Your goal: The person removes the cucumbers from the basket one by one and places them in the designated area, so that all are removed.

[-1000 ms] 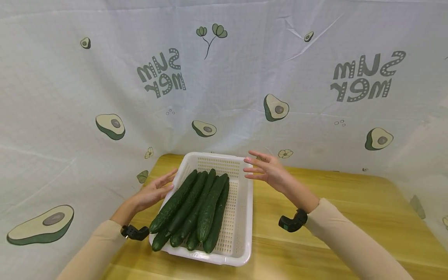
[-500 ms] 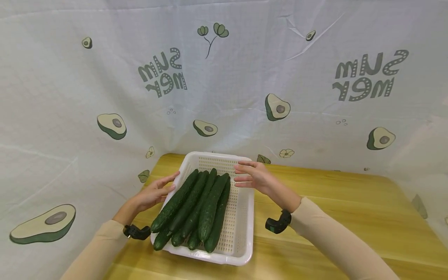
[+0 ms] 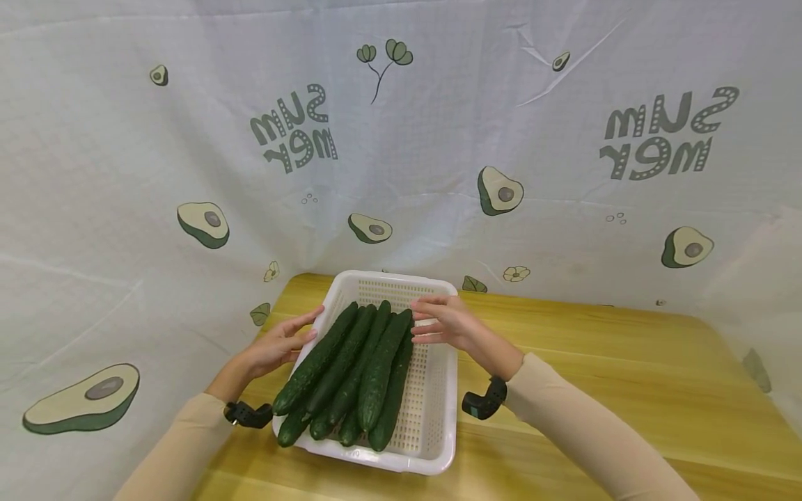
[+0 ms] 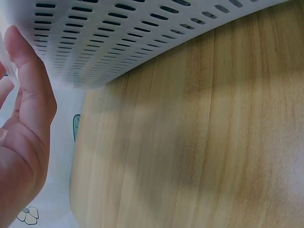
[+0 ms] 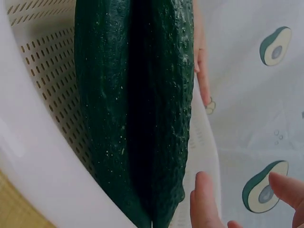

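Note:
A white slotted plastic basket (image 3: 428,456) holds several dark green, bumpy cucumbers (image 3: 376,376), lying lengthwise in a pile toward its left side. My left hand (image 3: 278,346) holds the basket's left rim, with the rim's edge between its fingers (image 4: 29,71) in the left wrist view. Over the far right part of the basket is my right hand (image 3: 447,323), its fingers spread and holding nothing. Its fingertips are near the upper ends of the cucumbers; whether they touch cannot be told. Two cucumbers (image 5: 104,109) fill the middle of the right wrist view.
The basket stands on a wooden table (image 3: 595,390), which extends to the right. A pale curtain (image 3: 426,139) with avocado prints hangs behind the table and along its left side. Each wrist wears a black camera mount (image 3: 485,399).
My right hand has moved left and down, from beyond the basket's right rim to over its inside near the cucumbers. My left hand has stayed at the left rim.

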Demonstrator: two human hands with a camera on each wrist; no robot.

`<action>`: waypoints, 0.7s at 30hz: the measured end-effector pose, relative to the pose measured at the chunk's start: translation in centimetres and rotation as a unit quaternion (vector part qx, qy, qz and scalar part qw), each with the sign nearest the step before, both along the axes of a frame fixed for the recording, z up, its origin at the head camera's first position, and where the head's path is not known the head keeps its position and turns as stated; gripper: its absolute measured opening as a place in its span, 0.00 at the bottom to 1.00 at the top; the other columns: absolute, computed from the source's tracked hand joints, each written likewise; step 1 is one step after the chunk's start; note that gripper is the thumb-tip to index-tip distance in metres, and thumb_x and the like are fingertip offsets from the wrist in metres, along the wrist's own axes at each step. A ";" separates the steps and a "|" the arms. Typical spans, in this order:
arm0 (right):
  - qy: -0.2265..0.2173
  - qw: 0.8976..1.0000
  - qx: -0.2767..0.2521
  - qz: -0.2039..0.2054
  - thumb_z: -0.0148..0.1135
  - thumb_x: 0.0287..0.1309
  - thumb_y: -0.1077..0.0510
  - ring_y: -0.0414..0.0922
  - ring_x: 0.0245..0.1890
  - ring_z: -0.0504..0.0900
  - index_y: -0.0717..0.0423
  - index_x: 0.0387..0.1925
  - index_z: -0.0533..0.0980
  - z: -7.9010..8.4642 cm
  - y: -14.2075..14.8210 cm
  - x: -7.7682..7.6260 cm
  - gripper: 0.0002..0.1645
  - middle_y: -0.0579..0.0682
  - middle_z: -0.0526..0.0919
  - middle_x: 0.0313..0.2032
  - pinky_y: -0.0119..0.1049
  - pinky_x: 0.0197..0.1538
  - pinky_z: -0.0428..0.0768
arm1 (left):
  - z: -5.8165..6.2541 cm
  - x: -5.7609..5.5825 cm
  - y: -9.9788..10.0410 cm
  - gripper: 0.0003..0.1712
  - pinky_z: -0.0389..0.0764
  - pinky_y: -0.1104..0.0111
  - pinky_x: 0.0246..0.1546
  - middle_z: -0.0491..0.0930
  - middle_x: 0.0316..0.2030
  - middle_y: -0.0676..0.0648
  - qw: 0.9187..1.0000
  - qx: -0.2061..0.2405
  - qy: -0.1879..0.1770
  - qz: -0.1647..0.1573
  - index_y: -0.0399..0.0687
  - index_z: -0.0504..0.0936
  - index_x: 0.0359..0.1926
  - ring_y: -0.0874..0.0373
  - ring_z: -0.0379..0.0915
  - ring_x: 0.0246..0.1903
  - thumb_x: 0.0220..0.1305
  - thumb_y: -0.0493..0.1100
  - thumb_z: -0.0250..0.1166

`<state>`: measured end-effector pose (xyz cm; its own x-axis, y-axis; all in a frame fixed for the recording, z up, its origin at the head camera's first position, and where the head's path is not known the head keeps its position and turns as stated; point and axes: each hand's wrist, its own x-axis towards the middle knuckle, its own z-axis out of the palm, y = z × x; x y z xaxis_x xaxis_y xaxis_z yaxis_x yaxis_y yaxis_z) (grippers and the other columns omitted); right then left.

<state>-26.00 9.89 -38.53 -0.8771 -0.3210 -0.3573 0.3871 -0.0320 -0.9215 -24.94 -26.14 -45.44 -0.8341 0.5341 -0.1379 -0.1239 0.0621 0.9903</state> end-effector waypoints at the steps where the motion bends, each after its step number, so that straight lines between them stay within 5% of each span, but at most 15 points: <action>1: -0.003 1.000 0.001 0.000 0.56 0.73 0.58 0.72 0.62 0.68 0.70 0.73 0.55 -0.1 -0.1 0.0 0.36 0.75 0.60 0.66 0.55 0.54 0.79 | 0.0 0.0 0.0 0.37 0.83 0.62 0.46 0.44 0.75 0.34 1.000 0.000 -0.001 0.000 0.49 0.44 0.80 0.56 0.76 0.49 0.79 0.40 0.51; 21: -0.052 0.998 0.035 -0.003 0.60 0.70 0.59 0.73 0.54 0.75 0.69 0.75 0.50 -1.3 -2.0 0.2 0.43 0.76 0.61 0.63 0.57 0.49 0.81 | -0.1 0.2 0.2 0.38 0.83 0.63 0.45 0.42 0.76 0.35 1.000 0.006 -0.008 0.006 0.51 0.44 0.80 0.57 0.77 0.48 0.79 0.40 0.52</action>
